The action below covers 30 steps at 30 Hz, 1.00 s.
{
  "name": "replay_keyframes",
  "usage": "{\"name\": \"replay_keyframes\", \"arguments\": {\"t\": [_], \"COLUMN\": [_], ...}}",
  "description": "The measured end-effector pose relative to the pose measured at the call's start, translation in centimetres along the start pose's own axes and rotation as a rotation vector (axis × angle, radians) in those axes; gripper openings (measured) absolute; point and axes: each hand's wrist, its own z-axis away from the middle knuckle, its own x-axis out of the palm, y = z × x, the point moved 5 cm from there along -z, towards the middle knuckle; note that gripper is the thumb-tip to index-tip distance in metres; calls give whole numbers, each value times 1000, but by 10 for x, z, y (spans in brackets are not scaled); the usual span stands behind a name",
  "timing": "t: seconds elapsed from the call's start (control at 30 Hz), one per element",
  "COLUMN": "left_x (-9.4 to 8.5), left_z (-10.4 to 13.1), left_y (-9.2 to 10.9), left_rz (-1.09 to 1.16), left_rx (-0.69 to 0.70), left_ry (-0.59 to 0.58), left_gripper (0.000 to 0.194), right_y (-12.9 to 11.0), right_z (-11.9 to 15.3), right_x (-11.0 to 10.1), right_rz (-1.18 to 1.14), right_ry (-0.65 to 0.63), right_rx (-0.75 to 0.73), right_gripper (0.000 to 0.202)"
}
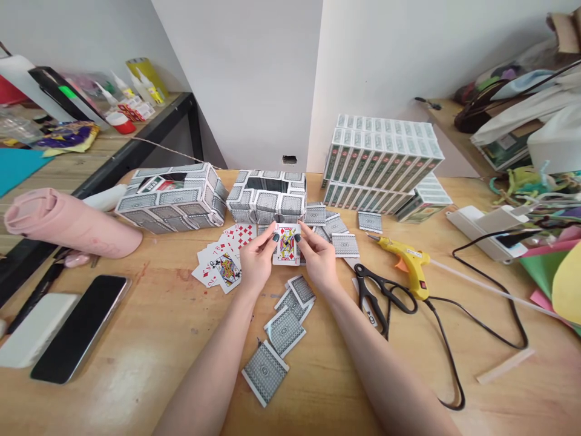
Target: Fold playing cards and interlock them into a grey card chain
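Between my two hands is a playing card [286, 244], a red jack of diamonds facing me. My left hand [258, 255] pinches its left edge with thumb and fingers, and my right hand [319, 254] pinches the right edge. Right behind it stands a box covered in grey-backed cards [267, 197] with a dark opening on top. A fan of face-up cards [220, 257] lies beside my left hand. Below the hands, several cards with folded white edges [285, 330] lie face down in a row. More face-down cards [333, 233] are spread behind my right hand.
A second card-covered box [175, 197] stands left. Stacked card packs [379, 163] rise at the back right. Black scissors [381, 293] and a yellow glue gun [411, 263] with a looping cable lie right. A phone [82, 327] and a pink rolled pouch [75, 224] are at left.
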Motion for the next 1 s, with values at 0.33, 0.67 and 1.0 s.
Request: {"name": "replay_keyframes", "arguments": {"t": [0.33, 0.67, 1.0], "left_x": [8, 12, 11], "left_z": [-2, -1, 4], "left_y": [-4, -13, -4], "left_rz": [276, 192, 100], "left_rx": [-71, -84, 66], "left_ry": [-25, -75, -93], "left_gripper": [34, 28, 22], "right_y": [-6, -8, -2], "right_z": [1, 3, 4], "right_x": [6, 12, 13], "right_rz": [-209, -279, -319], "right_ry": [-54, -109, -119], "right_rx": [43, 42, 103], "right_gripper": [36, 24, 24]}}
